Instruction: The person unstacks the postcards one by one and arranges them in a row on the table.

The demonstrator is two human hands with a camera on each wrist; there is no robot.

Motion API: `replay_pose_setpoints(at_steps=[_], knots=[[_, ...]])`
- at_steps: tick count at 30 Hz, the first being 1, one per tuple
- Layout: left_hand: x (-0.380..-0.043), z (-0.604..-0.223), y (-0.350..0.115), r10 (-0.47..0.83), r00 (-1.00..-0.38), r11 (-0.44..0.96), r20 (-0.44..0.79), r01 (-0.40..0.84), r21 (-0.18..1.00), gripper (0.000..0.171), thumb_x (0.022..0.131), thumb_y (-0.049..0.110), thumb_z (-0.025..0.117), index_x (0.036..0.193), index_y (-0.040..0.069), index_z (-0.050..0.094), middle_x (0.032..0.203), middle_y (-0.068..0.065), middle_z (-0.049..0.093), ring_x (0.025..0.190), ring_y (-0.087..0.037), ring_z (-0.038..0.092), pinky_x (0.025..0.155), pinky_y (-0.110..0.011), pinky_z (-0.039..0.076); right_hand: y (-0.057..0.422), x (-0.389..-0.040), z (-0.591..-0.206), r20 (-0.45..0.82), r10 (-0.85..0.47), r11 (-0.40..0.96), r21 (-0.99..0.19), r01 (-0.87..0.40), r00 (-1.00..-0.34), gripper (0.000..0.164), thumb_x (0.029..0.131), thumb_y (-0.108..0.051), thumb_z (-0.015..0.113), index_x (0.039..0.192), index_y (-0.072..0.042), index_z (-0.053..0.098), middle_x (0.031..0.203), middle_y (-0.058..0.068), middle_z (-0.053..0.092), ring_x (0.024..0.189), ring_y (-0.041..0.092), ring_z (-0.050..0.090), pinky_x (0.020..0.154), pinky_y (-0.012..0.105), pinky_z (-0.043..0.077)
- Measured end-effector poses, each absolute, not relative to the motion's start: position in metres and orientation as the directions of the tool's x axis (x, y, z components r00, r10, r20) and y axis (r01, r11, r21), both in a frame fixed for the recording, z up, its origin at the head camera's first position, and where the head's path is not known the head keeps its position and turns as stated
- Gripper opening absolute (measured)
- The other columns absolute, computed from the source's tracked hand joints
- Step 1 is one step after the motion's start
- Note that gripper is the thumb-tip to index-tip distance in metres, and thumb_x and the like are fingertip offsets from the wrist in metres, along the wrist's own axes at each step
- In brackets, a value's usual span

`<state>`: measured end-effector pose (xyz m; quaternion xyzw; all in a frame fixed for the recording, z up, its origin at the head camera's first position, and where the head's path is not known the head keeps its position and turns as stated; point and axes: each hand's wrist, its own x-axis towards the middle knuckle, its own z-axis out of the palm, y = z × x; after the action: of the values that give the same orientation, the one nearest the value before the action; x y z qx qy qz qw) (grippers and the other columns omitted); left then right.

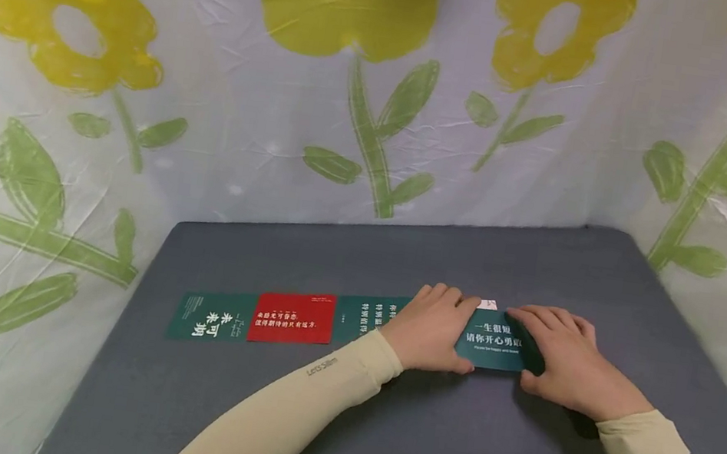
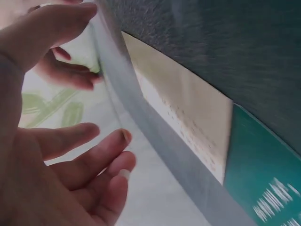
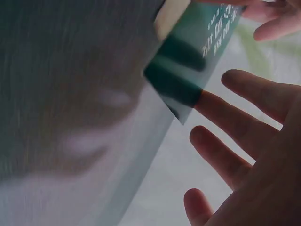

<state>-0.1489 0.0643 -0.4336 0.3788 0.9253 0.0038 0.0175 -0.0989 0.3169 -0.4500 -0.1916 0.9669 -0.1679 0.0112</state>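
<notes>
A green card (image 1: 494,342) with white lettering is between my two hands at the right end of a row of cards. My left hand (image 1: 429,328) spans its left end, thumb at the near edge and fingers at the far edge. At the opposite end my right hand (image 1: 564,358) grips it the same way, with one fingertip against the edge in the right wrist view. A pale card (image 2: 183,103) lies beside another green card (image 2: 261,160); in the head view my left hand mostly hides it.
Farther left in the row are a red card (image 1: 292,319) and a dark green card (image 1: 211,318). All lie on a grey table (image 1: 322,423). A white cloth (image 1: 240,163) printed with yellow flowers hangs behind and at the sides.
</notes>
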Motion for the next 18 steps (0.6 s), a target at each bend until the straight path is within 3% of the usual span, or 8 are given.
replay_pose_setpoints(at_steps=[9, 18], knots=[[-0.181, -0.447, 0.115, 0.674, -0.736, 0.739, -0.063, 0.671, 0.059, 0.099, 0.087, 0.071, 0.077, 0.165, 0.019, 0.045, 0.155, -0.001, 0.059, 0.14, -0.021, 0.055, 0.114, -0.038, 0.046, 0.354, -0.125, -0.457, -0.041, -0.305, 0.896, -0.35, -0.273, -0.951, 0.094, 0.082, -0.018, 0.085, 0.164, -0.007, 0.04, 0.163, 0.027, 0.042, 0.144, 0.052, 0.036, 0.102, 0.076, 0.026], [-0.189, -0.459, 0.147, 0.672, -0.736, 0.741, -0.081, 0.668, 0.068, 0.102, 0.085, 0.074, 0.079, 0.165, 0.022, 0.045, 0.153, 0.003, 0.061, 0.135, -0.016, 0.055, 0.11, -0.033, 0.044, 0.379, -0.132, -0.471, -0.086, -0.238, 0.913, -0.359, -0.192, -0.968, 0.099, 0.08, -0.015, 0.086, 0.165, -0.006, 0.037, 0.164, 0.027, 0.042, 0.144, 0.055, 0.033, 0.102, 0.077, 0.023]])
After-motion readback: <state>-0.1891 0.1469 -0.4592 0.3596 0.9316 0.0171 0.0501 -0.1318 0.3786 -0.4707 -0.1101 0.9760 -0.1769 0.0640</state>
